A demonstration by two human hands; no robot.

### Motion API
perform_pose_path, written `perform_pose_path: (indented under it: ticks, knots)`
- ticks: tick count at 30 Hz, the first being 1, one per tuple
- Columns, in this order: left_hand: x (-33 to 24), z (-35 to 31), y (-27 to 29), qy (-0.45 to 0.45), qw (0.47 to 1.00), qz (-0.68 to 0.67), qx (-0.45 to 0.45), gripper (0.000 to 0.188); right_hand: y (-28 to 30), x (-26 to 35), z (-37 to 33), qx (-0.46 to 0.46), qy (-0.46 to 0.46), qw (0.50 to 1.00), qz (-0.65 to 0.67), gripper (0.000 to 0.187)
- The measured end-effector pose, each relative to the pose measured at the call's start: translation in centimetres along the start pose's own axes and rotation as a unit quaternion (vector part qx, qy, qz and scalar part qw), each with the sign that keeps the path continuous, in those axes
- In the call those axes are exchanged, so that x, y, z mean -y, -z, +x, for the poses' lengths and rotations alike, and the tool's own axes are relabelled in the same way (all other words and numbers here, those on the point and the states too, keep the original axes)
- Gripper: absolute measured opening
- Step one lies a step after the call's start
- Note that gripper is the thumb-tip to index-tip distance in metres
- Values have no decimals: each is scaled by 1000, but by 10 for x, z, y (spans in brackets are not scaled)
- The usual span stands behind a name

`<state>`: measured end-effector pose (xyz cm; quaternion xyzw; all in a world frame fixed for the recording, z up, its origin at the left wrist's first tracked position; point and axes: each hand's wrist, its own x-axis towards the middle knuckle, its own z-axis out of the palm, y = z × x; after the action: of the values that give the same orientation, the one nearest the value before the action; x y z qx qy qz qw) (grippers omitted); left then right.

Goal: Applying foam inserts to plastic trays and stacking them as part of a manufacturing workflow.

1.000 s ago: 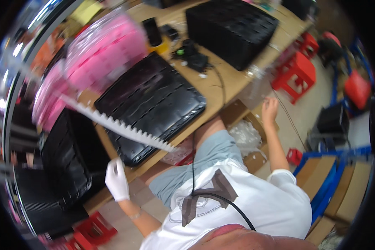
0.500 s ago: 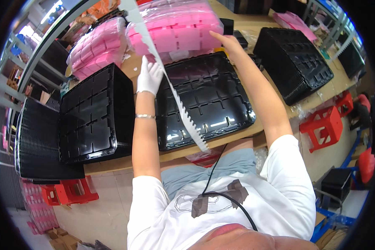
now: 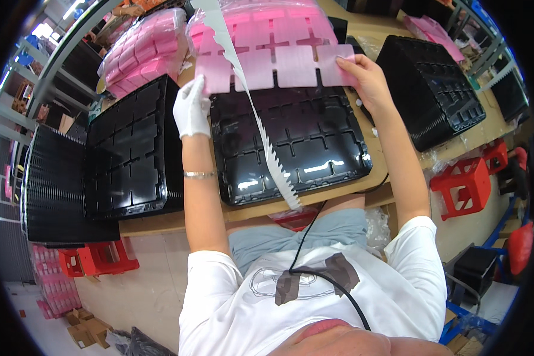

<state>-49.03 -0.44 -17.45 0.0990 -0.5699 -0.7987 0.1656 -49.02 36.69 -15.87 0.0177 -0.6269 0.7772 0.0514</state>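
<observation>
Between my two hands hangs a thin pink slotted sheet (image 3: 293, 66), stretched out above the far edge of a black plastic tray (image 3: 305, 148). My left hand (image 3: 193, 110), in a white glove, is closed on the sheet's left end. The bare right hand (image 3: 366, 82) pinches the right end between thumb and fingers. Moulded cross-shaped ridges mark the shiny tray, which lies on the table in front of me. Behind the sheet is a stack of pink sheets (image 3: 249, 18) in clear plastic wrap.
Stacks of black trays stand at left (image 3: 124, 148) and right (image 3: 427, 89). Another wrapped pink bundle (image 3: 142, 50) lies at the back left. A white jagged strip (image 3: 261, 121) crosses the view. Red stools (image 3: 464, 187) stand beside the table (image 3: 160, 225). A black cable (image 3: 332, 279) runs across my shirt.
Both hands have drawn back from the wrapped pink stack toward me. A pink sheet is now held between them, over the tray's far edge.
</observation>
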Motion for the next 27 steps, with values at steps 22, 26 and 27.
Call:
perform_pose_path:
  ticks: [22,26,27]
  knots:
    - [25,-193,66,-29,830,557,35,40,23,-81,-181,-111,111,918,-365,40]
    - [25,-193,64,-23,807,588,51,40,29,-92,-172,-123,117,916,-364,40]
    - [25,-195,64,-26,799,599,48,39,27,-92,-171,-126,106,914,-370,40]
